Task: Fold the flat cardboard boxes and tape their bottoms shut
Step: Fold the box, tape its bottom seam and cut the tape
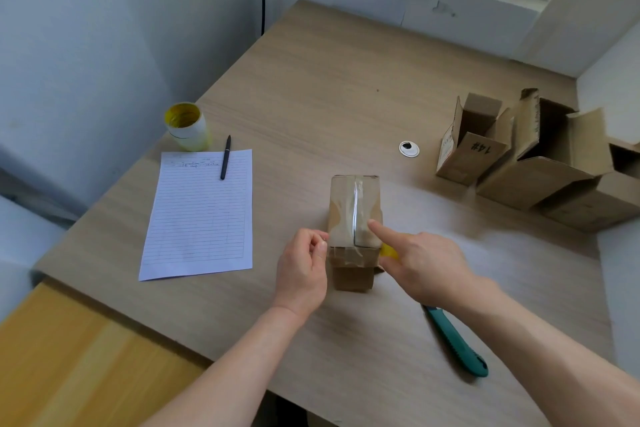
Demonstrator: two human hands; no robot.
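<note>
Head view, mid-tape. Working on the cardboard box (351, 274) at the centre of the desk (346, 97), close in front of the body, stood bottom-up, presumably to put the flap seam on top and within easy reach. Pinching the edge of the clear tape (349, 204) at the box's near-left corner with the left hand (303, 270), thumb and forefinger closed on it, probably to hold the strip taut. Pressing on the taped face with the right hand (426, 267), forefinger straight and laid on the tape beside the seam, likely rubbing it down. Other fingers curled round a yellow object (389, 251), mostly hidden; possibly a tape roll, can't confirm. Parked within reach by the right forearm: green knife (453, 340), presumably for cutting tape. Off to the left, out of the work zone: lined sheet (197, 218), pen (225, 158), yellow tape roll (187, 126). Grouped at the far right, open ends up: folded boxes (471, 149), reads as the done pile. Orientation: taped bottom facing up, open end down on the desk. Long side of that face, and the seam, running away from the body toward the far wall. Height foreshortened from above, so can't call whether vertical is the true long axis.
</note>
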